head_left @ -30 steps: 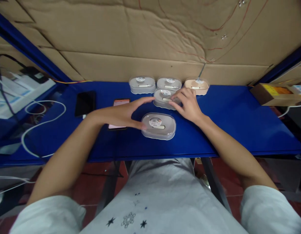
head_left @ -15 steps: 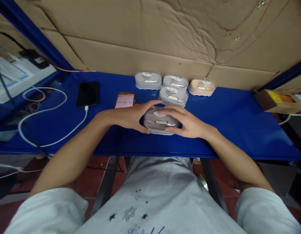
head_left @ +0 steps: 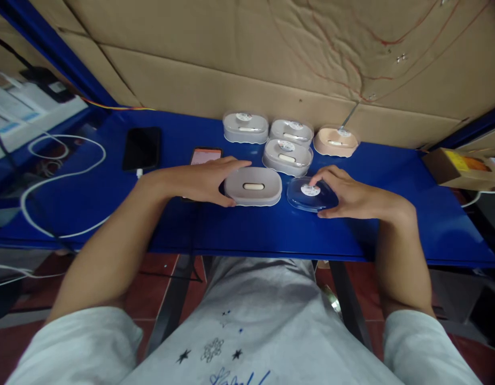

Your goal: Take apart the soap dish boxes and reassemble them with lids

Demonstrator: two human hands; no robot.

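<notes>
A grey oval case base [head_left: 253,186] with a small white piece in its middle lies on the blue table [head_left: 247,235]. My left hand [head_left: 203,179] grips the base's left end with thumb and fingers. My right hand [head_left: 343,193] holds the clear lid [head_left: 310,193] with a round white sticker, set down just right of the base, fingertips on its edge. Behind them stand three closed grey cases [head_left: 287,156] and one beige case [head_left: 335,141].
A black phone [head_left: 142,148] on a white cable [head_left: 63,182] lies at the left, and a lit phone [head_left: 205,155] sits behind my left hand. Cardboard [head_left: 247,64] backs the table. A brown box [head_left: 456,168] sits at the far right.
Both hands closed on the nearest case, then my right hand lifted the clear lid off and set it down to the right. My left hand stayed on the base.
</notes>
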